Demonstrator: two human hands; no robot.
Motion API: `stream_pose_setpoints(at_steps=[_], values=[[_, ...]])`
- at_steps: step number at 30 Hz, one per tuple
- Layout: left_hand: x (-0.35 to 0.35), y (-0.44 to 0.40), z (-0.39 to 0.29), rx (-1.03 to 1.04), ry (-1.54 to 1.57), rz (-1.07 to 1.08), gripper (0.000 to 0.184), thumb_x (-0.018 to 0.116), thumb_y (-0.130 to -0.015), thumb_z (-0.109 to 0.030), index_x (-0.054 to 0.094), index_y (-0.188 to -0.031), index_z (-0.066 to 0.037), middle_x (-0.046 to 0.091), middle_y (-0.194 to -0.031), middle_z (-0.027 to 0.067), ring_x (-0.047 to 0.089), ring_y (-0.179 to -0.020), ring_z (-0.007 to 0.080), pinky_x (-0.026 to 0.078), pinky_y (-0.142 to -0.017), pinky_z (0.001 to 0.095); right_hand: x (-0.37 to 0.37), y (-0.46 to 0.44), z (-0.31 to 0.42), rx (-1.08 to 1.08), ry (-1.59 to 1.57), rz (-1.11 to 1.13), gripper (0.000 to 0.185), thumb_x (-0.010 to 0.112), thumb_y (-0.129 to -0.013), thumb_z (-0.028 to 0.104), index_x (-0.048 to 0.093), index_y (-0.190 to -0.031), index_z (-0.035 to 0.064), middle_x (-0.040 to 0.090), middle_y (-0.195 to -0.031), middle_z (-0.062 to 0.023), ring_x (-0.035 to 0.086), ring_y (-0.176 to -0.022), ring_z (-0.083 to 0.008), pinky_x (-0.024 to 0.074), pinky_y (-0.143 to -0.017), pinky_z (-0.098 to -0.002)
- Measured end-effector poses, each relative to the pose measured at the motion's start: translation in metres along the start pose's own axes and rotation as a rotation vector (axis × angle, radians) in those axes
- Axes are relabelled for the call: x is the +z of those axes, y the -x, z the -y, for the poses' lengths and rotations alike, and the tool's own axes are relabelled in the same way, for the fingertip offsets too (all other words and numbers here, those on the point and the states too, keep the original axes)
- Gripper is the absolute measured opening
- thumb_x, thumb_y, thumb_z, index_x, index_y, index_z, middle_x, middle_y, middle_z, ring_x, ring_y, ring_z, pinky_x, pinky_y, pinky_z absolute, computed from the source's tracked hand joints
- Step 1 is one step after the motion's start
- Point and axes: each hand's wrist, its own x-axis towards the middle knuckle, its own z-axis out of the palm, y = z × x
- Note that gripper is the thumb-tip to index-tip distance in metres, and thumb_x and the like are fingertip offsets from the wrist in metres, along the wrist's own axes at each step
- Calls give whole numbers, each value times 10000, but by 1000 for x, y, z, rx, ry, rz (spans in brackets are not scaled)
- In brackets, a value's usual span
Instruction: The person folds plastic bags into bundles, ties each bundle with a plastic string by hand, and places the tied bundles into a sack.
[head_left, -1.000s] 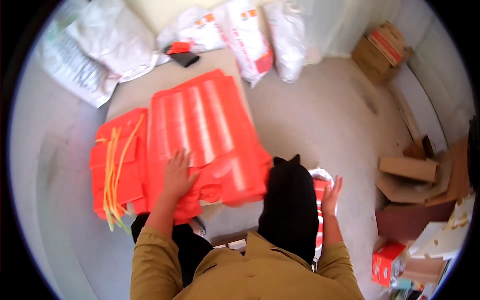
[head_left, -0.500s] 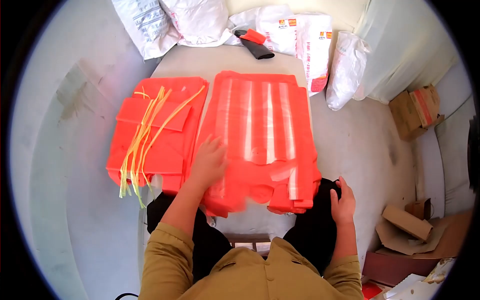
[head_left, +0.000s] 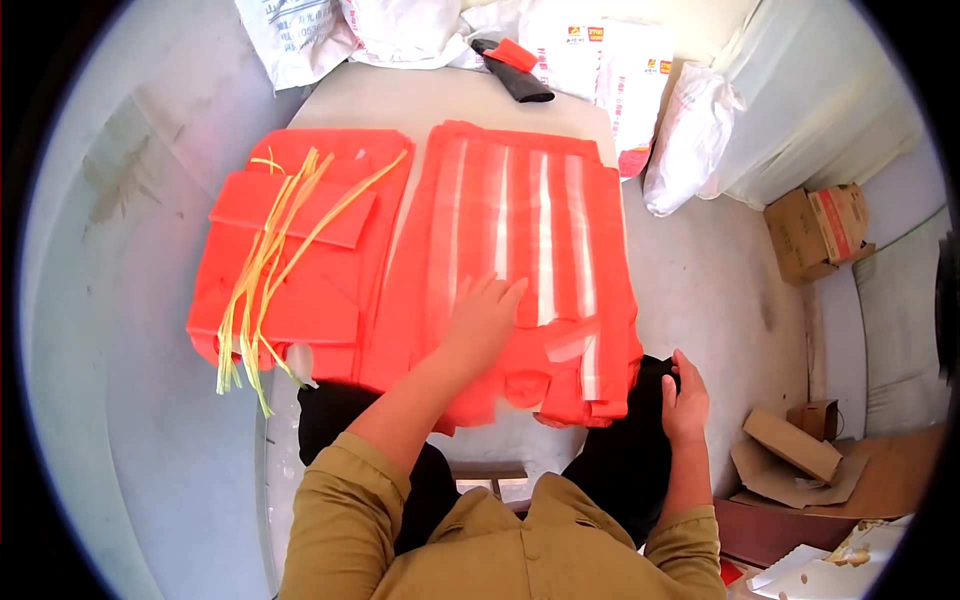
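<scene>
The left hand [head_left: 485,322] lies palm down over the lower part of a striped red stack [head_left: 525,230], fingers loosely spread and gripping nothing that shows; how firmly it presses cannot be told. The stack sits on the desk [head_left: 370,95] in front of the person, its pale stripes running lengthwise. Just left of it is a second red stack [head_left: 310,310], topped with a loose bunch of yellow strips [head_left: 275,240]. The right hand [head_left: 686,398] is beside the right knee, half open and apparently empty, thumb apart from the fingers.

Most of the writing is beyond the desk's far edge. One white sack [head_left: 300,40] bears rows of blue Chinese characters, cut off by the frame; another sack [head_left: 630,90] carries small orange-red logo blocks above a column of red characters, too small to read. A cardboard box [head_left: 795,235] on the right has a red band with illegible print.
</scene>
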Motion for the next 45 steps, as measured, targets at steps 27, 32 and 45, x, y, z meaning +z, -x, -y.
stream_pose_setpoints(at_steps=[27, 32, 45], values=[[-4, 1, -15, 221, 174, -216, 85, 742, -834, -58, 723, -917, -59, 688, -927, 62, 656, -899, 285, 557, -726, 409, 69, -12, 135, -291, -562, 189, 692, 683, -901, -43, 416, -1534, 44, 631, -1357, -130, 705, -971, -188, 567, -864, -326], [-11, 8, -7, 273, 154, -104, 118, 723, -844, -57, 723, -962, -64, 692, -939, 84, 659, -917, 303, 563, -732, 413, 108, -53, 155, 20, -653, 346, 516, 650, -941, 26, 555, -1444, 86, 703, -1218, -193, 710, -1071, -267, 564, -893, -354], [-49, 18, 49, -704, 1306, -341, 438, 478, -1104, -301, 466, -1488, -91, 510, -1430, 33, 498, -1304, 180, 384, -1112, 368, 96, -85, 168, 221, -1041, 237, 199, 554, -1062, 174, 669, -1107, 18, 734, -975, -85, 672, -889, -146, 562, -566, -276]])
